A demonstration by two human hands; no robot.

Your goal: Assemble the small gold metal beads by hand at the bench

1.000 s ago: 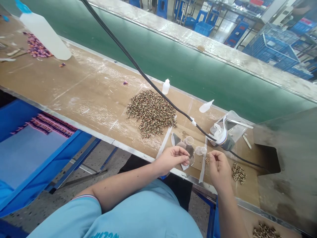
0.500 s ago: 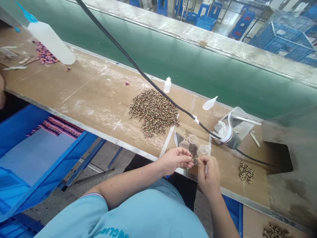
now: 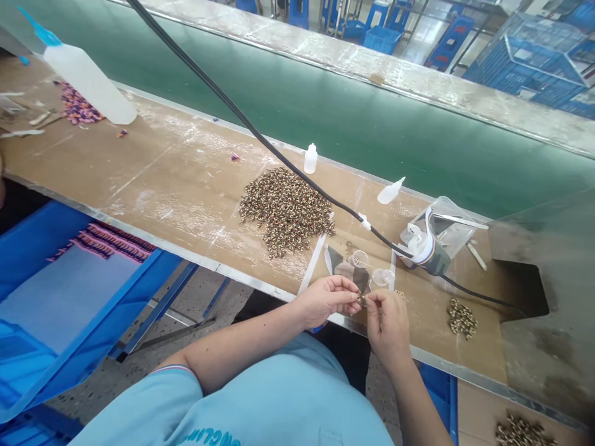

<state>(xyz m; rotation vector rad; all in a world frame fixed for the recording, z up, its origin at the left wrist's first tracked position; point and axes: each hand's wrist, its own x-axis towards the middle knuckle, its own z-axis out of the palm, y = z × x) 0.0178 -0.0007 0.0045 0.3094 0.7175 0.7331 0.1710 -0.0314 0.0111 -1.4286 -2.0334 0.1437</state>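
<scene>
My left hand (image 3: 331,298) is closed in a pinch on a small gold-coloured piece (image 3: 359,299) at the table's front edge. Fingertips of my right hand (image 3: 389,322) are pressed together right beside that piece; whatever they pinch is too small to make out. Just beyond both hands are a small round clear cup (image 3: 359,259), another clear round dish (image 3: 381,277) and a dark cloth-like scrap (image 3: 346,270). A large heap of small gold-and-dark ring-like pieces (image 3: 288,210) lies farther to the left, with a smaller pile of them (image 3: 462,318) right of my right hand.
A black cable (image 3: 242,121) crosses above the table (image 3: 158,167) to a strapped device (image 3: 430,257) beside a clear container. Two small white bottles (image 3: 310,159) and a large blue-capped bottle (image 3: 93,87) are along the far side. A blue bin (image 3: 79,347) stands at lower left.
My right hand has come slightly left, so its fingertips now meet the piece in my left hand. The whole view has shifted a little.
</scene>
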